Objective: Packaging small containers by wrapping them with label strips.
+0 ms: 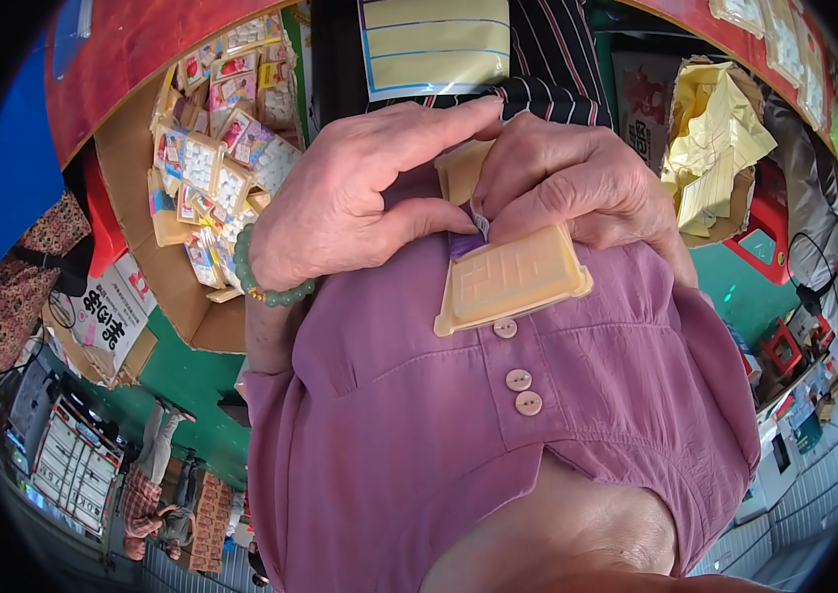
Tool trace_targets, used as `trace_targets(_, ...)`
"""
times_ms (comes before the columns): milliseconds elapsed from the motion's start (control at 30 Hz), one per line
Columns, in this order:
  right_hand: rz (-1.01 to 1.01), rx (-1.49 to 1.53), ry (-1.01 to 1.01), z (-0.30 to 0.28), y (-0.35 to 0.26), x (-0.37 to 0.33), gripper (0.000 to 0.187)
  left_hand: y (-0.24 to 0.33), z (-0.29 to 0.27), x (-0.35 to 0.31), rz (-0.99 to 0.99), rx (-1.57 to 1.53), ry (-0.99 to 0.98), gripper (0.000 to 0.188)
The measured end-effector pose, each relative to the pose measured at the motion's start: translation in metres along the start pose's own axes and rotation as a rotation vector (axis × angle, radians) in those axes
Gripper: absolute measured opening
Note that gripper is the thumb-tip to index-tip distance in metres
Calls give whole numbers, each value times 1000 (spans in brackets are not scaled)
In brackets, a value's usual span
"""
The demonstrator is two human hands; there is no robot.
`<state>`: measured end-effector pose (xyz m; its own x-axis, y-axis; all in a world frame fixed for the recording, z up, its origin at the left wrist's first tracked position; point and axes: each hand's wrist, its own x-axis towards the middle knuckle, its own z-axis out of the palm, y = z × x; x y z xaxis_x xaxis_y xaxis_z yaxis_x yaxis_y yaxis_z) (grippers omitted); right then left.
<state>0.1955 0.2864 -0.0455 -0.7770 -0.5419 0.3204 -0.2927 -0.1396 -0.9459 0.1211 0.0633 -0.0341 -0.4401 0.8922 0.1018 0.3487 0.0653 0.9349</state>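
A shallow, pale yellow plastic box (518, 277) lies between my hands in front of the purple shirt, its embossed face towards me. Around its middle runs a purple-and-white paper band (465, 242), mostly covered by fingers. My left hand (340, 188), with a green bead bracelet at the wrist, spans the box, its thumb against the band and its fingers at the far end. Bent over the middle, my right hand (577, 183) pinches the band's edge with thumb and forefinger. Its other fingertips are hidden. A stack of pale yellow printed sheets (439, 49) rests on my striped lap.
At the left stands a cardboard carton (216, 324) full of banded packs (204, 163) of white pellets. Crumpled yellow sheets (720, 133) fill another carton at the right, near a red stool (767, 232). A red table (108, 74) borders the far side. Other people sit nearby.
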Motion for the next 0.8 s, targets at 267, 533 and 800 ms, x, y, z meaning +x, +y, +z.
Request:
trace_targets(267,45,205,118,10,-1,-2,16,-1,10,-3,-47,-169,57,75)
trace_targets(533,12,112,90,7,3,-9,17,-9,20,-3,-181,-466,61,81)
trace_targets(800,82,203,209,4,-4,-6,29,-13,22,4,-117,-311,40,74)
